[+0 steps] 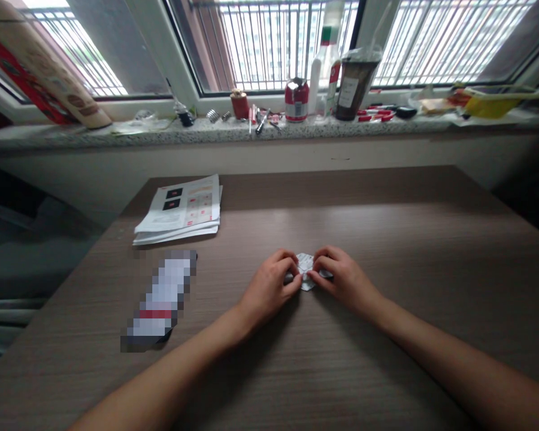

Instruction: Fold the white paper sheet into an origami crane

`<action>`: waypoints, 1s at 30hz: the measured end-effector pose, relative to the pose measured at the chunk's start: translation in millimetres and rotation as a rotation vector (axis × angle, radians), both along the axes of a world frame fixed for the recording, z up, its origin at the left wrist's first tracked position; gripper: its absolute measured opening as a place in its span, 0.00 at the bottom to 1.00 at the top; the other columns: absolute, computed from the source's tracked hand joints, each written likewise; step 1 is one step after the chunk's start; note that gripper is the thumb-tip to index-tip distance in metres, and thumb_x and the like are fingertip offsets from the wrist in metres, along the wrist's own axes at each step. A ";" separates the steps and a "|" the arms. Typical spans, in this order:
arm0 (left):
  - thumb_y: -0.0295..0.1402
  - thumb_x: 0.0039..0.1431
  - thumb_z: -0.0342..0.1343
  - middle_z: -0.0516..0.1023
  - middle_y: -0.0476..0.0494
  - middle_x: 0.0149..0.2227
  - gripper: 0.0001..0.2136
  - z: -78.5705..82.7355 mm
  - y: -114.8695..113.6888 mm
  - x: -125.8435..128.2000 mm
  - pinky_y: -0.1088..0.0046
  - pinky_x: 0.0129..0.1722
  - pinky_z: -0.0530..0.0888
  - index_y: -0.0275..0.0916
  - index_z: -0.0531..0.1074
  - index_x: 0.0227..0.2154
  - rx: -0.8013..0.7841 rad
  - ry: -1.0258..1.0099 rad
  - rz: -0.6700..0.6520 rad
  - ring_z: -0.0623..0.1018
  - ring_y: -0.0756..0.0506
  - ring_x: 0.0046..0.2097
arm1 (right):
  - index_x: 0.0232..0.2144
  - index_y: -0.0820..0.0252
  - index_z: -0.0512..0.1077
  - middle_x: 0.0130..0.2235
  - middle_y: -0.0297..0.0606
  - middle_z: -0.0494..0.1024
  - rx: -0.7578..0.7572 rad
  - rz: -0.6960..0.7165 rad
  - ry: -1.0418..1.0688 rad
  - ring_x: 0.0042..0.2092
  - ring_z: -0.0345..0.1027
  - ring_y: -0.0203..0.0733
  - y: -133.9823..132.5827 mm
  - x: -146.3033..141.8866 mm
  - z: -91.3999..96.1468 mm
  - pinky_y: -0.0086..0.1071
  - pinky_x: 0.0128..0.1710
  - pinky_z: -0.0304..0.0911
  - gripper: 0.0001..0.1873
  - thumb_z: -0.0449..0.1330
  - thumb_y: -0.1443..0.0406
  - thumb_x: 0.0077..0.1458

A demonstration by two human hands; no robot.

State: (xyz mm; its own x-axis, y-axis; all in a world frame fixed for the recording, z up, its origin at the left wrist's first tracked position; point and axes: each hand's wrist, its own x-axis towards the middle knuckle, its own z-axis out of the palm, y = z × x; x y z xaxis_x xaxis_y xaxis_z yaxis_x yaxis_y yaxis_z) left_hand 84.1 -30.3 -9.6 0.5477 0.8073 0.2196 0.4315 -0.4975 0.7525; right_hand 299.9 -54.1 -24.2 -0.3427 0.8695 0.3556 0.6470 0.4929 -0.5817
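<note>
A small piece of folded white paper (306, 263) with faint print lies on the brown wooden table (368, 209). My left hand (273, 281) grips its left side, with the thumb and fingers closed on the edge. From the other side my right hand (339, 272) pinches the right part of the same paper. Both thumbs come close together near its middle. The fingers cover part of the folds, so the full shape cannot be made out.
A stack of printed sheets (184, 206) lies at the back left of the table. Nearer on the left is a blurred-out phone-like object (161, 299). Along the stone windowsill (157, 139) stand a red can (296, 100), a dark drink cup (356, 87), a bottle (317, 78) and other small things.
</note>
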 end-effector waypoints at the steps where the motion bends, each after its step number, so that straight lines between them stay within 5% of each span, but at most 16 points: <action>1: 0.26 0.63 0.59 0.74 0.44 0.44 0.04 -0.7 0.1 0.2 0.69 0.46 0.72 0.38 0.72 0.32 -0.002 0.008 0.006 0.76 0.46 0.44 | 0.32 0.58 0.72 0.41 0.41 0.75 -0.003 -0.009 -0.007 0.43 0.70 0.46 0.3 0.0 0.1 0.38 0.44 0.66 0.06 0.63 0.67 0.63; 11: 0.26 0.62 0.59 0.71 0.45 0.40 0.04 -0.7 2.0 1.5 0.68 0.43 0.74 0.39 0.69 0.35 0.023 0.038 0.028 0.74 0.45 0.41 | 0.29 0.58 0.72 0.38 0.39 0.73 -0.010 -0.057 -0.017 0.41 0.69 0.44 3.5 -1.8 2.4 0.37 0.42 0.66 0.08 0.66 0.67 0.60; 19: 0.27 0.67 0.57 0.75 0.41 0.49 0.03 -2.8 -0.2 -1.3 0.65 0.50 0.76 0.39 0.75 0.40 0.146 0.089 -0.032 0.78 0.43 0.49 | 0.28 0.58 0.71 0.38 0.38 0.73 -0.015 -0.050 -0.017 0.40 0.68 0.44 5.8 -0.1 0.1 0.36 0.41 0.65 0.09 0.67 0.68 0.59; 30: 0.26 0.73 0.50 0.76 0.36 0.59 0.15 2.2 1.9 -28.7 0.61 0.60 0.75 0.35 0.70 0.58 0.520 0.382 -0.370 0.76 0.42 0.58 | 0.29 0.57 0.70 0.38 0.38 0.73 0.013 -0.033 0.005 0.40 0.69 0.44 7.5 1.5 -5.4 0.37 0.42 0.66 0.09 0.66 0.67 0.60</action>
